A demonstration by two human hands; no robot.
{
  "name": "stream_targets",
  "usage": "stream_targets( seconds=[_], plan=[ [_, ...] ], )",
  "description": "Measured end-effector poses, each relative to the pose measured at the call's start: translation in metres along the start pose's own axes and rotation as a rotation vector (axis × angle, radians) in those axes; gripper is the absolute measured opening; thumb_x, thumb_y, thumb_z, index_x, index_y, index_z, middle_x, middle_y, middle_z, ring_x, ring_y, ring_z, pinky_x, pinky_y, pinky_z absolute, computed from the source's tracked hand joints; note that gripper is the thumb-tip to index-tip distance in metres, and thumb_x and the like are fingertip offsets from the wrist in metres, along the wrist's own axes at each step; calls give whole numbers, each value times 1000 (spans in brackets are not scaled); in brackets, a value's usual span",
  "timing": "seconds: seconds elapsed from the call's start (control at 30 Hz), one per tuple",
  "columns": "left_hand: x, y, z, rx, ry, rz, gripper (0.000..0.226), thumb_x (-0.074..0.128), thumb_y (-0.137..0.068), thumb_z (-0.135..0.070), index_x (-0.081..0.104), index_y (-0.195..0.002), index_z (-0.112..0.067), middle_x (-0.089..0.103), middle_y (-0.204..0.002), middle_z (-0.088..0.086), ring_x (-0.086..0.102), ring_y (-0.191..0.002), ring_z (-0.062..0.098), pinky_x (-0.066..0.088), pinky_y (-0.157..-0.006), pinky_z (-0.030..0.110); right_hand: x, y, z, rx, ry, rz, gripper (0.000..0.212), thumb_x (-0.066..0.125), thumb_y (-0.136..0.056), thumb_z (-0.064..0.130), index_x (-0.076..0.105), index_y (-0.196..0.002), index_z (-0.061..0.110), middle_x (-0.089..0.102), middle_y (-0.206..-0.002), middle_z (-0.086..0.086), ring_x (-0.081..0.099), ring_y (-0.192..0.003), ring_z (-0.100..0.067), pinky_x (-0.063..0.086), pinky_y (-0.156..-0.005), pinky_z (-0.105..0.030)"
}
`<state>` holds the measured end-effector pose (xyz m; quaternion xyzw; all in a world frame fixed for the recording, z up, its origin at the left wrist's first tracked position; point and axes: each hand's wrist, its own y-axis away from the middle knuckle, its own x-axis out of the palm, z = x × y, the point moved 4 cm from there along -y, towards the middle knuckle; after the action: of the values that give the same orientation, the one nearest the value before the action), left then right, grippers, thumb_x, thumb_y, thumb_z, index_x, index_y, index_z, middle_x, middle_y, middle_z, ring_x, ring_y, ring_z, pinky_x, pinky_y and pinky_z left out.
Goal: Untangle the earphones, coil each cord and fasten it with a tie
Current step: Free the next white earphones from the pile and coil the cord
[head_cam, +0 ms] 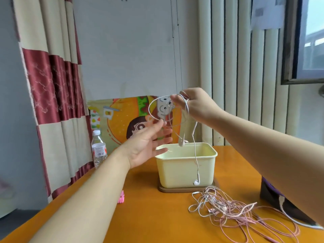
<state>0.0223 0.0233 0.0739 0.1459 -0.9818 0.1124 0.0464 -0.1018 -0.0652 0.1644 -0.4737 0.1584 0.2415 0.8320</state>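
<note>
White earphones (196,182) — hanging below right grip (196,104).

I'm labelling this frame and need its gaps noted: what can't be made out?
All head view.
Yellow bin: its front wall hides the bottom.
Pink earphone tangle: cords cut off by the bottom edge; number of sets unclear.
Pink item: partly behind the left forearm, too small to identify.
Dark object: mostly covered by the right forearm.
White earphones gripped by the right hand: plug lost among loops.

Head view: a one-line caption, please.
Right hand holds a looped white earphone cord above a yellow tub, open left hand beside the loop; a pink tangle lies on the table.
</note>
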Motion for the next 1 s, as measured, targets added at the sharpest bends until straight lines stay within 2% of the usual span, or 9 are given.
stream_targets(
  seconds=[0.2,0.33,0.4,0.53,0.63,0.7,0.8,0.9,1.0],
  plan=[
    [-28,11,9,31,187,-200,29,46,-97,-31,63,-114,-14,66,-108,12,63,-96,27,48,-91,43,55,20,-4,72,-108,278,40,59,-92,37,62,-83,-2,54,-71,-8,46,-64,-16,37,-60,-27],
    [-49,23,24,-14,229,-336,33,35,-103,-24,63,-91,-12,63,-83,6,59,-69,15,53,-62,29,82,45,-23,192,-243,464,16,59,-93,26,68,-97,14,65,-85,-13,59,-71,-17,52,-70,-30],
    [-61,27,33,-51,258,-379,32,36,-102,-25,62,-89,-13,63,-82,4,56,-70,14,52,-68,31,93,57,-38,300,-402,513,20,58,-93,21,66,-110,14,67,-97,-13,64,-80,-19,54,-80,-33],
    [-82,25,56,-107,346,-424,35,34,-101,-33,62,-91,-16,64,-85,1,60,-84,18,46,-84,38,110,74,-70,488,-756,521,25,58,-91,13,63,-116,14,65,-97,-7,62,-68,-16,56,-73,-28],
    [-89,21,76,-107,430,-464,32,37,-99,-30,64,-87,-16,64,-75,-1,62,-77,15,44,-93,40,117,83,-90,564,-731,473,19,52,-96,12,65,-109,15,66,-99,-5,64,-69,-20,55,-72,-30],
    [-92,18,89,-87,492,-482,28,39,-98,-23,63,-88,-13,67,-73,1,56,-53,8,49,-83,36,121,87,-101,598,-629,483,24,43,-101,15,66,-107,16,67,-106,-6,66,-84,-24,54,-77,-35],
    [-92,10,108,-63,478,-488,24,41,-97,-20,62,-104,-11,70,-103,6,29,-34,4,50,-64,25,124,88,-112,630,-598,478,30,37,-101,11,66,-107,15,67,-106,-7,65,-84,-23,53,-73,-32],
    [-90,1,126,-58,478,-493,31,37,-101,-32,60,-115,-16,65,-119,5,22,-35,4,46,-52,20,126,84,-113,680,-875,465,36,30,-99,5,64,-109,11,69,-95,-10,64,-64,-21,52,-62,-28],
    [-87,-6,140,-84,527,-468,47,29,-100,-47,61,-115,-16,69,-111,7,22,-35,5,38,-44,17,129,79,-115,693,-1184,400,39,25,-95,3,61,-109,9,71,-92,-10,69,-71,-22,55,-66,-29]
  ],
)
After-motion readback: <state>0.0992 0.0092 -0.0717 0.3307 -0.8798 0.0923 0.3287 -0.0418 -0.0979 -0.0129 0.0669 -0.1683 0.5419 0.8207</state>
